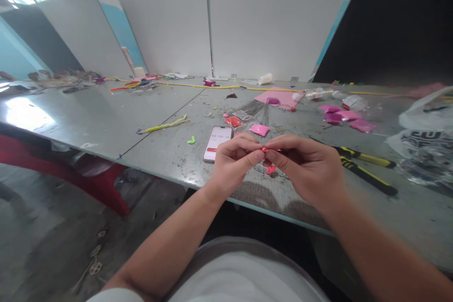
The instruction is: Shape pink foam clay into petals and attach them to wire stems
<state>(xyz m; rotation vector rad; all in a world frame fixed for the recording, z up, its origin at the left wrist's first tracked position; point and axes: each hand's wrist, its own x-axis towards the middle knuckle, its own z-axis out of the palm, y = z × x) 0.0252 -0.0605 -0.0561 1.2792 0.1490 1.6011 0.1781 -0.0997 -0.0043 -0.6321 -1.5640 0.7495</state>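
Observation:
My left hand (pixel 233 163) and my right hand (pixel 307 167) meet above the near edge of the grey table (pixel 166 151), fingertips pinched together on a small red-pink piece (pixel 264 149). Another small red-pink piece (pixel 271 169) shows just below the fingers, on or close over the table. A phone (pixel 216 143) with a timer on its screen lies flat just beyond my left hand. Small pink packets (pixel 259 130) and a red packet (pixel 232 121) lie behind the hands, with a bundle of thin wires (pixel 256 109) in clear wrap.
Yellow-and-black pliers (pixel 366 167) lie right of my right hand. A pink sheet (pixel 279 96), more pink packets (pixel 348 115) and a plastic bag (pixel 424 146) sit at the right. A yellow-green pipe cleaner (pixel 163 126) lies left. A red chair (pixel 71 170) stands under the table's left side.

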